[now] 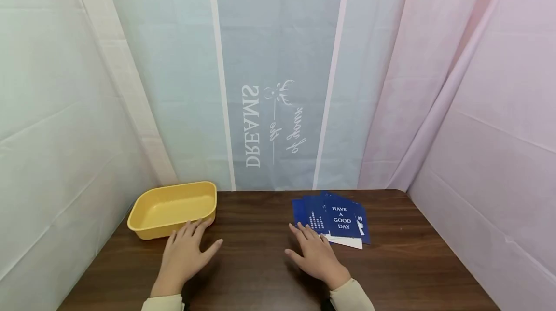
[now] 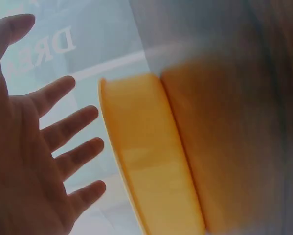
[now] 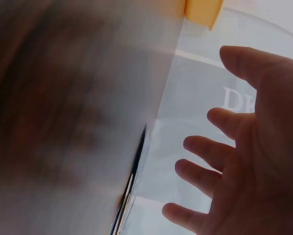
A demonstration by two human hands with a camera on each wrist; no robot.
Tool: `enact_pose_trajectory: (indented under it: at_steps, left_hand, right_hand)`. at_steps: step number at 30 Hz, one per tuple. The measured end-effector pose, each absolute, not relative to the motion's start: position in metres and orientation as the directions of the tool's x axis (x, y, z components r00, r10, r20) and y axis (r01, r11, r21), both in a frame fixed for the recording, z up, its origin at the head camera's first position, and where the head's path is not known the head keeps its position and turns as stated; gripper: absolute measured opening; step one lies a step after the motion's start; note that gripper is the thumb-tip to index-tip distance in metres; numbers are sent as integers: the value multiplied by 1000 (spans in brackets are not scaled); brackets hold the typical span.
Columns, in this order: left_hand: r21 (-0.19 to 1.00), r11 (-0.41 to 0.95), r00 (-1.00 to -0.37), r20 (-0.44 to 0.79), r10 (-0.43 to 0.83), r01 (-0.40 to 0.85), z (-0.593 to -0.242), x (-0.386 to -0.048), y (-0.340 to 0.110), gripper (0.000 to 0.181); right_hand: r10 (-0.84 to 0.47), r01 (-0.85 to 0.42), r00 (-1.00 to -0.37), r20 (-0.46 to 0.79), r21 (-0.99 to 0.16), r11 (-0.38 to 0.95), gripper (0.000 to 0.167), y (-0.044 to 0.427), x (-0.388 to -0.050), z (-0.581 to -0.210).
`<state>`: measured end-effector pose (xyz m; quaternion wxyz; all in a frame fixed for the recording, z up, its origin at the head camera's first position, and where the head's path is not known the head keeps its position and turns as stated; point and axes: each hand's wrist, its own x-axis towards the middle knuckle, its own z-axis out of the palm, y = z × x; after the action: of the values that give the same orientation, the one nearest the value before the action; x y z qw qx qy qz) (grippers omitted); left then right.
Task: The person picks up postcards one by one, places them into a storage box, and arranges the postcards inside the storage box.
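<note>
A yellow plastic basin [image 1: 143, 204] with rounded corners stands at the back left of the table. My left hand [image 1: 184, 255] hovers just in front of it, fingers spread; in the left wrist view a gap shows between the fingertips [image 2: 98, 143] and the basin's side [image 2: 146, 147]. At the back right lies a loose stack of blue cards [image 1: 340, 217], the top one reading "HAVE A GOOD DAY", with a white card [image 1: 347, 242] poking out below. Near the stack's front left my right hand [image 1: 317, 255] is held with fingers spread, gripping nothing.
Both things stand on a dark brown wooden table [image 1: 252, 253]. A grey-blue cloth [image 1: 278, 35] with mirrored lettering hangs behind the back edge. Pale cloth walls [image 1: 48, 132] close in the left and right sides.
</note>
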<state>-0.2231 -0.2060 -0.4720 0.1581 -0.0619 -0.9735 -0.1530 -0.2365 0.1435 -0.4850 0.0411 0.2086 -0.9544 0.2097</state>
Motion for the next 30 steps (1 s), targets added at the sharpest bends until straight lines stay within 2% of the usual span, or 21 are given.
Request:
enact_pose_trajectory:
  at_steps: [10,25,30]
  left_hand:
    - [269,949,-923,382,49,162,-450,-224,-255,71]
    - [272,960,-950,313,-22,68,-436,-252,-329,78]
    - [274,958,-928,372,-31,78,-442,-260,-345,63]
  right_hand:
    - [-428,-455,-889,160,-399,796,65,124,-241,-483]
    - [-479,-499,-864,154,-384,777,64,100,-246,-484]
    - [-480,-491,-867,136,-397,776,64,96,-247,-484]
